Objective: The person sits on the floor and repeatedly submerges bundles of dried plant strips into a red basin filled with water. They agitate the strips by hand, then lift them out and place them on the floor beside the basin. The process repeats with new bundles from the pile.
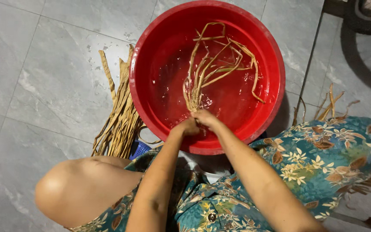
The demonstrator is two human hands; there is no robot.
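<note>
Grey floor tiles carry a red basin point(275, 77) of water. Left hand point(188, 127) and right hand point(205, 117) touch, fingers curled tight around one end of the strips point(211, 68). Long axis runs straight ahead from the fingers; both hands equally near.

Glossy red plastic basin point(267, 51); dry fibrous strips point(119, 116); smooth polished floor tiles point(44, 86)

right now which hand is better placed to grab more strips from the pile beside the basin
Probably the left. The dry strip pile lies on the floor at the left of the red basin, on the side of the left hand. The right hand would have to cross over. Both grip the wet bundle.
</note>
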